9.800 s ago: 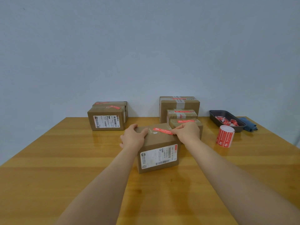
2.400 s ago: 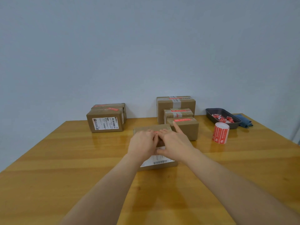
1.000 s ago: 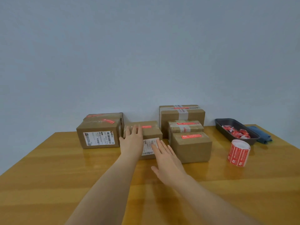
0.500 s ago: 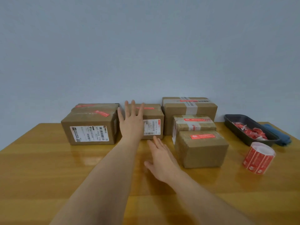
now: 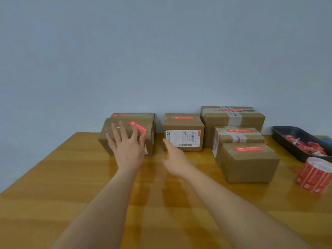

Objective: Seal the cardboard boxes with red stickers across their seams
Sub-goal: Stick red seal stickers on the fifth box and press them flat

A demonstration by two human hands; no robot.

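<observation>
Cardboard boxes line the far edge of your wooden desk (image 5: 53,186), each already carrying a red sticker on top. Your left hand (image 5: 128,150) reaches out with its fingers (image 5: 122,129) spread wide, right in front of the leftmost box (image 5: 149,135); whether they touch it I cannot tell. That box bears a slanted red sticker (image 5: 138,127), and a second box (image 5: 136,115) sits close behind it. Your right hand (image 5: 175,159) hovers open and empty over the desk, just before the middle box (image 5: 183,125) with the white shipping label (image 5: 182,138). To your right, three more boxes stand in a row from front to back: the nearest (image 5: 248,163), a taped one (image 5: 238,134) behind it, and the largest (image 5: 233,116) by the wall. The sticker roll (image 5: 315,175) stands upright near the right edge, beside a dark tray (image 5: 287,139) of red scraps.
</observation>
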